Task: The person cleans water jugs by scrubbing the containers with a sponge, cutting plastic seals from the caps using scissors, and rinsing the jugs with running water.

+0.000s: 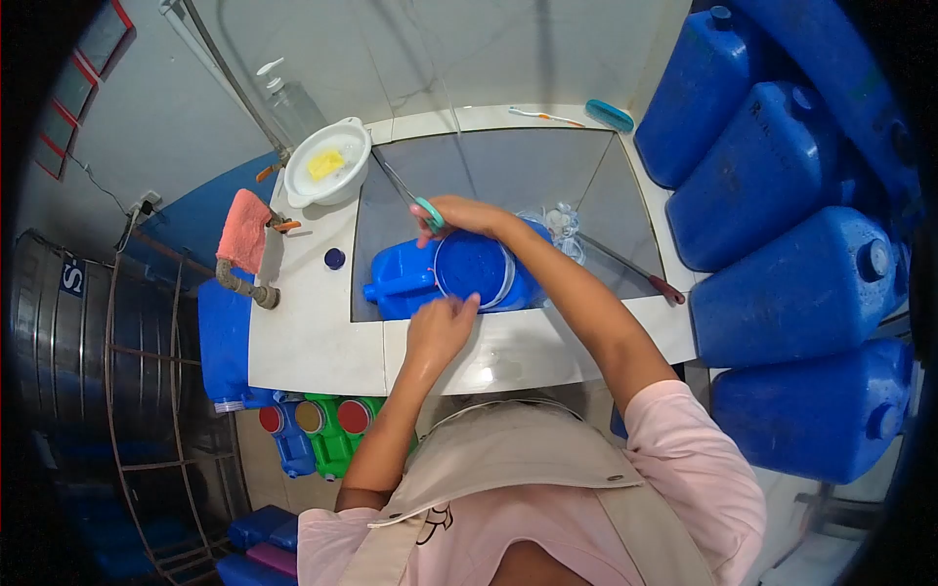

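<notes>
My right hand (454,217) is closed around a pair of scissors (427,212) with teal handles, their blades pointing up and left over the sink (508,161). Just below lies a round blue container (473,266) with a whitish band around its edge. My left hand (439,333) is curled at the near edge of that container, thumb on the rim; the undersides of its fingers are hidden. Left of it, a blue jug with a handle (403,278) lies on its side in the sink. A bundle of clear plastic (564,232) sits to the right.
A white basin (329,186) with a yellow sponge stands back left, beside a pump bottle (291,107). A pink cloth (244,232) hangs over the faucet. Several big blue jugs (782,293) line the right side. A long brown-handled tool (666,289) crosses the sink's right edge.
</notes>
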The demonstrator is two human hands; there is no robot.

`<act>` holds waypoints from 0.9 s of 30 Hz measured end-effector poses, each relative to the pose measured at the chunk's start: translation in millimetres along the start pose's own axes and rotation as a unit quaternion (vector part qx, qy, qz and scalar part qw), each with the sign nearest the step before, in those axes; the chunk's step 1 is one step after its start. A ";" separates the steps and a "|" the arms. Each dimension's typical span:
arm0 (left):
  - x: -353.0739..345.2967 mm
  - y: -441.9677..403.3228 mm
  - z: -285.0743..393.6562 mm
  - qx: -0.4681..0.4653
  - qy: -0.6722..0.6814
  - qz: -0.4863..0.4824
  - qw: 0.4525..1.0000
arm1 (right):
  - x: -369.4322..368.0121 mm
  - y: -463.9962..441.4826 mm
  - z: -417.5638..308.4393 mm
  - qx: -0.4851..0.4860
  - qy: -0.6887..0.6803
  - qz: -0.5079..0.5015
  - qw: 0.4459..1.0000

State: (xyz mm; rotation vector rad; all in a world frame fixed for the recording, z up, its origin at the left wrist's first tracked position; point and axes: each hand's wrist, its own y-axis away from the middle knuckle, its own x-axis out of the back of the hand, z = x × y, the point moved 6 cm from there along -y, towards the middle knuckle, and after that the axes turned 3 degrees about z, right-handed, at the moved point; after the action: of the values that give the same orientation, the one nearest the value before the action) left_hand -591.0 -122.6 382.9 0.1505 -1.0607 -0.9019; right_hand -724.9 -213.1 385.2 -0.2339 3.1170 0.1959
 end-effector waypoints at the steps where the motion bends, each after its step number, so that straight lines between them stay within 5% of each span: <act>1: -0.5 -12.6 2.8 0.000 0.000 0.000 1.000 | -4.9 -5.8 1.9 -0.034 -0.089 -0.038 0.995; 2: 23.8 -20.4 29.3 -0.211 -0.058 0.261 0.940 | -3.1 -6.1 3.1 -0.034 -0.088 -0.040 0.995; 3: 35.1 -2.8 45.4 -0.395 -0.111 0.492 0.768 | 16.9 -4.0 -2.8 0.047 -0.167 0.079 0.982; 4: 35.9 -12.5 41.4 -0.391 -0.110 0.494 0.768 | 37.9 5.4 -4.5 0.127 -0.243 0.197 0.941; 7: 37.1 -28.7 41.2 -0.404 -0.098 0.425 0.804 | 69.8 53.0 9.2 0.106 -0.158 0.286 0.939; 8: 37.1 -41.5 21.7 -0.213 -0.054 0.318 0.922 | 67.9 77.1 14.2 0.092 -0.141 0.299 0.939; 9: 27.7 -44.5 -4.1 -0.006 -0.006 0.192 0.981 | 67.7 100.1 23.1 0.092 -0.099 0.331 0.934; 12: 25.8 -33.1 -21.8 0.036 -0.067 0.088 0.993 | 42.6 146.5 32.2 0.148 0.054 0.411 0.898; 13: 24.6 -36.1 -22.3 0.036 -0.070 0.083 0.993 | 27.8 152.0 37.8 0.144 0.052 0.414 0.898; 15: 55.5 -34.2 6.4 -0.212 -0.001 0.385 0.898 | -1.7 152.7 34.1 0.172 0.091 0.457 0.868; 16: 45.6 -50.2 5.9 -0.309 0.046 0.399 0.862 | -14.0 144.5 31.0 0.174 0.092 0.454 0.869; 19: 30.9 -59.8 -4.5 -0.189 0.127 0.333 0.915 | -26.5 131.1 7.5 0.196 0.210 0.498 0.818; 22: 54.8 -25.4 -4.8 -0.109 0.134 0.316 0.933 | -11.1 92.5 2.8 0.070 0.189 0.353 0.913; 25: 71.1 -26.9 -26.7 -0.113 0.341 0.199 0.912 | -22.0 76.8 -31.3 0.196 0.020 0.276 0.941; 27: 83.9 -15.5 -31.9 -0.096 0.525 0.106 0.839 | -20.0 82.8 -47.7 0.212 0.037 0.289 0.933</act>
State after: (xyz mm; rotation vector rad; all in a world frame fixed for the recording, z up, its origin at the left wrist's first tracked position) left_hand -559.2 -201.0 416.3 0.3073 0.0496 -0.5655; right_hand -717.5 -134.9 443.1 0.6965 3.0958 -0.4936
